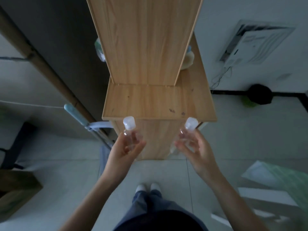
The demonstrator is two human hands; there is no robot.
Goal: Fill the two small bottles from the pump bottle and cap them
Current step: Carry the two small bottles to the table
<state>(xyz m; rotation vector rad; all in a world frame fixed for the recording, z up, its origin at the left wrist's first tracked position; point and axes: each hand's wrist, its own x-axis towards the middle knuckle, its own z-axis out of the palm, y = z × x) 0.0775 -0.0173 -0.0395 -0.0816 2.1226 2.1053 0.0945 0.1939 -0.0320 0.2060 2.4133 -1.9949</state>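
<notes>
Each hand, left (pixel 124 148) and right (pixel 194 145), is clamped on a capped, seemingly empty small bottle (pixel 129 130) (pixel 187 130) above the shelf (pixel 150 100) edge, so filling seems not yet begun.

Both arms reach forward — left grip (pixel 126 147) closed; right grip (pixel 193 145) likewise.

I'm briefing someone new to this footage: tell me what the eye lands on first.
Two small clear plastic bottles with white caps, one in the left hand and one in the right hand, held up at the centre. Just beyond them stands a light wooden shelf unit, its top board bare.
</notes>
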